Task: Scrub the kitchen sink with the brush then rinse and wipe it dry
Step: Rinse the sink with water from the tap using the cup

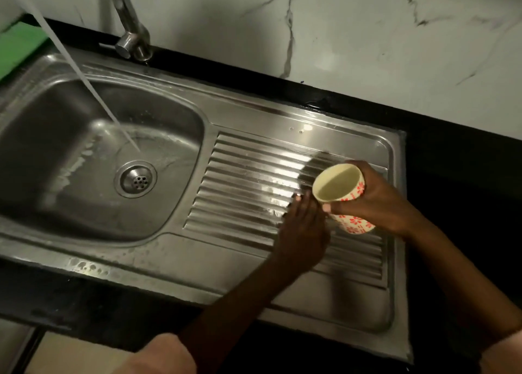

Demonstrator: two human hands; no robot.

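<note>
Your right hand point(378, 201) grips a flowery cup point(343, 195) tipped over the sink point(254, 260) drainboard, your left hand point(303, 232) rests flat on the ridges, tap water point(84, 80) running into the basin

I saw the basin point(84, 147) lay open under the stream point(84, 74); both hands point(302, 232) and the cup point(339, 187) blocked the drainboard point(240, 193).

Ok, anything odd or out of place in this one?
No brush or cloth shows. The right hand holds a tilted flowered cup over the drainboard, the left hand lies flat on the ridges, and the tap runs unattended into the basin.
</note>
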